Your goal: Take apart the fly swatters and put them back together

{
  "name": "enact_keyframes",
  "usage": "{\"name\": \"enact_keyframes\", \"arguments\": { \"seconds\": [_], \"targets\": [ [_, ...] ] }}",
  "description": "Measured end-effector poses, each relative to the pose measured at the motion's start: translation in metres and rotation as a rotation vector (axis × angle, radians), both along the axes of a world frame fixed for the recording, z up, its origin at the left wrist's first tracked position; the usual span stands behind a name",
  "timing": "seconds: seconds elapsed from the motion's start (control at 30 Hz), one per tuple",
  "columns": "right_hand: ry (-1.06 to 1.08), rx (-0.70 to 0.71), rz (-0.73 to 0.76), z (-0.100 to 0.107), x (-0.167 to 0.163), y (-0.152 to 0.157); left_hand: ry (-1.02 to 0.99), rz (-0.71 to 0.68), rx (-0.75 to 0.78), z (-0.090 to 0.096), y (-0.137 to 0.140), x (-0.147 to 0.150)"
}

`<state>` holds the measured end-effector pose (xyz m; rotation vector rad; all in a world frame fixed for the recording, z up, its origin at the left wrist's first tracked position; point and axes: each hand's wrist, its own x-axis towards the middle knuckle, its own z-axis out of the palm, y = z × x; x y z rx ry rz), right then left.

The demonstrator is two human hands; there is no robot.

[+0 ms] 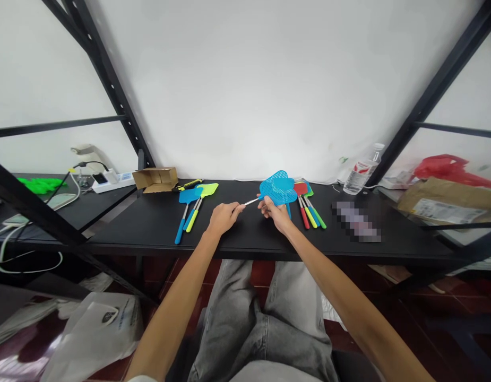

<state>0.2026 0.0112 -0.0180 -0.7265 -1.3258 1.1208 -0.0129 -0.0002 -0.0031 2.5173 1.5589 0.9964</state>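
A blue fly swatter [277, 187] with a perforated head is held sideways above the black table. My left hand [224, 217] is closed around its handle end, and a thin silver rod shows between the hands. Thumb and fingers of my right hand [274, 210] pinch the neck where rod meets head. A piece of blue handle [289, 210] shows behind the right hand; whose it is, I cannot tell. Left of me lie blue swatters [189, 196] and a yellow-green swatter [207, 190]. To the right, several swatters with a red head [300, 189] on top lie side by side, handles toward me.
An open cardboard box [155, 180] and a yellow-black tool [190, 184] sit at the back left. A clear bottle [362, 171] stands at the back right, near a blurred-out item [355, 220]. Black shelf posts [416, 111] rise at both sides. A power strip [113, 182] lies farther left.
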Motion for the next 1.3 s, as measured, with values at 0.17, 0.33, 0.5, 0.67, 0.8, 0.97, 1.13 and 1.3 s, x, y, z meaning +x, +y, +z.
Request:
{"name": "enact_keyframes", "arguments": {
  "seconds": [0.17, 0.33, 0.5, 0.67, 0.8, 0.97, 1.13, 1.3],
  "targets": [
    [-0.012, 0.01, 0.037, 0.0, -0.001, 0.001, 0.007, 0.004, -0.012, 0.001, 0.0, 0.0],
    [-0.036, 0.008, 0.071, 0.0, -0.002, 0.003, 0.035, 0.026, -0.019, 0.003, -0.001, 0.001],
    [-0.069, 0.04, 0.091, 0.0, -0.002, 0.006, 0.055, 0.035, -0.028, 0.006, -0.001, 0.001],
    [-0.101, 0.078, 0.127, 0.001, -0.001, 0.008, 0.054, 0.019, -0.043, 0.008, 0.001, 0.0],
    [-0.19, 0.101, 0.098, 0.004, -0.003, 0.005, 0.044, 0.005, -0.061, 0.01, 0.002, 0.002],
    [-0.592, 0.178, 0.002, 0.006, -0.01, 0.0, 0.035, 0.013, -0.054, 0.01, 0.004, 0.007],
    [-0.778, 0.188, -0.071, 0.009, -0.012, -0.007, -0.039, 0.077, -0.086, 0.009, 0.018, 0.009],
    [-0.881, 0.237, -0.107, 0.01, -0.01, -0.012, -0.107, 0.119, -0.308, 0.018, 0.046, 0.022]
  ]
}}
